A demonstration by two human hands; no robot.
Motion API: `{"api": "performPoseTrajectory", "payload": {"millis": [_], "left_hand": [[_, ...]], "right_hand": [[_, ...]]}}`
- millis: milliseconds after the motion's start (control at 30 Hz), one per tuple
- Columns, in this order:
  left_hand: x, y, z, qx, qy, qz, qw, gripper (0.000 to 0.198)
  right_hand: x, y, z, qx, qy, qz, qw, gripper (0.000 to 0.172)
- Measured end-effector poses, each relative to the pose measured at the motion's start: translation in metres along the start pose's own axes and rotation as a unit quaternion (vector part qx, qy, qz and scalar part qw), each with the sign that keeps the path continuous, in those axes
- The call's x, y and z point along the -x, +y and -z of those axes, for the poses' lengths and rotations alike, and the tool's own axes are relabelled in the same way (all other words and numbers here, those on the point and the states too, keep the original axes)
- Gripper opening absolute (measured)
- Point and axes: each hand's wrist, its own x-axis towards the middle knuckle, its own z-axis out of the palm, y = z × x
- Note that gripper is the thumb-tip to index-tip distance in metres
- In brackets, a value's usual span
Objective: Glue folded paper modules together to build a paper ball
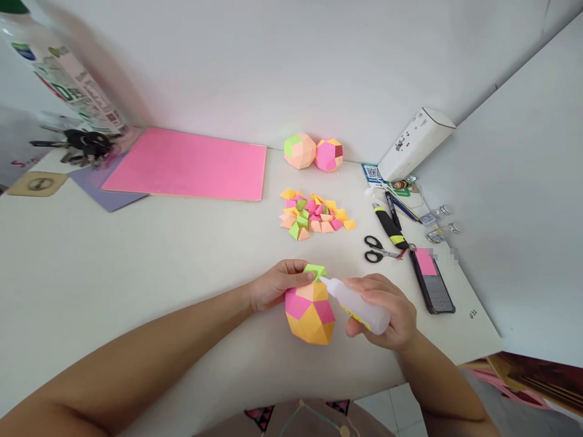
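My left hand (280,284) pinches a green folded paper piece (317,271) between thumb and fingers. Just below it is a faceted paper ball (310,318) in yellow, pink and peach; whether the green piece is joined to it, I cannot tell. In my right hand (387,309) is a clear squeeze bottle (359,305), tilted so its thin nozzle points left and meets the green piece. Beyond my hands lies a pile of small folded paper pieces (314,212) in yellow, pink, green and peach.
Two finished paper balls (299,151) sit by the wall. Pink sheets (191,164) lie back left, near keys (88,145) and a large bottle (68,79). To the right are scissors (373,249), a cutter (390,227), a phone (435,285) and a white cylinder (414,142).
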Motion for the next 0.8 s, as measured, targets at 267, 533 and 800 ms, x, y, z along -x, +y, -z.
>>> {"api": "performPoseTrajectory", "payload": {"millis": [267,533,800], "left_hand": [[-0.0006,0.0,0.0001,0.0,0.004,0.005,1.0,0.02],[-0.0018,-0.0035,0.0024,-0.003,0.014,0.001,1.0,0.019],[-0.001,-0.0037,0.0018,-0.008,0.024,0.001,1.0,0.019]], "right_hand": [[0.0005,-0.0002,0.0003,0.012,0.006,0.005,1.0,0.044],[0.0046,0.0007,-0.0013,-0.003,0.018,0.005,1.0,0.049],[0.0059,0.0019,-0.0036,0.013,0.034,0.02,0.999,0.048]]}}
